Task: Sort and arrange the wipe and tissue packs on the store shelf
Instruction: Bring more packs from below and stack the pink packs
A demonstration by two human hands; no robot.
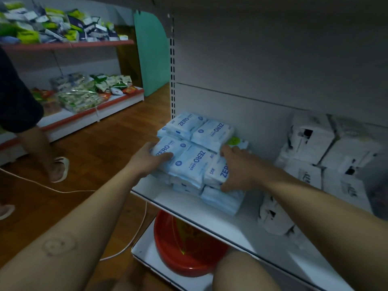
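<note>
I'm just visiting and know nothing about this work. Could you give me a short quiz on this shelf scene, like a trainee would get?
1. True or false: the left hand and the right hand both hold the stack of blue packs.
2. What sits on the lower shelf? A) red basin B) cardboard box C) broom.
3. Fill in: the white packs stand to the ___ of the blue packs.
Key: 1 true; 2 A; 3 right.
</note>
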